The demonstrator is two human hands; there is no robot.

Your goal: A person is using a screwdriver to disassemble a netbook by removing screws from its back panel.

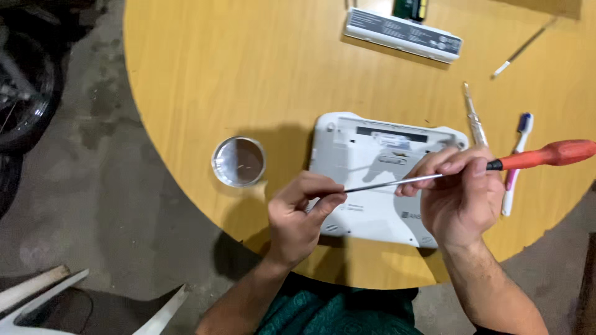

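A long screwdriver (pixel 472 169) with a red handle is held level above a small white laptop (pixel 379 180), which lies upside down on the round wooden table (pixel 248 74). The right hand (pixel 462 195) is closed round the metal shaft just short of the handle, over the laptop's right part. The left hand (pixel 301 214) is at the laptop's left edge, its thumb and fingers pinched shut on the shaft's tip (whether anything tiny sits between them cannot be told).

Left of the laptop, well apart from it, stands a small round glass dish (pixel 239 161); what it holds is too small to make out. Just right of the laptop lie a thin metal tool (pixel 475 115) and a white toothbrush (pixel 516 161) with a blue head. Beyond the laptop, near the far table edge, lies a long white battery pack (pixel 403 34).
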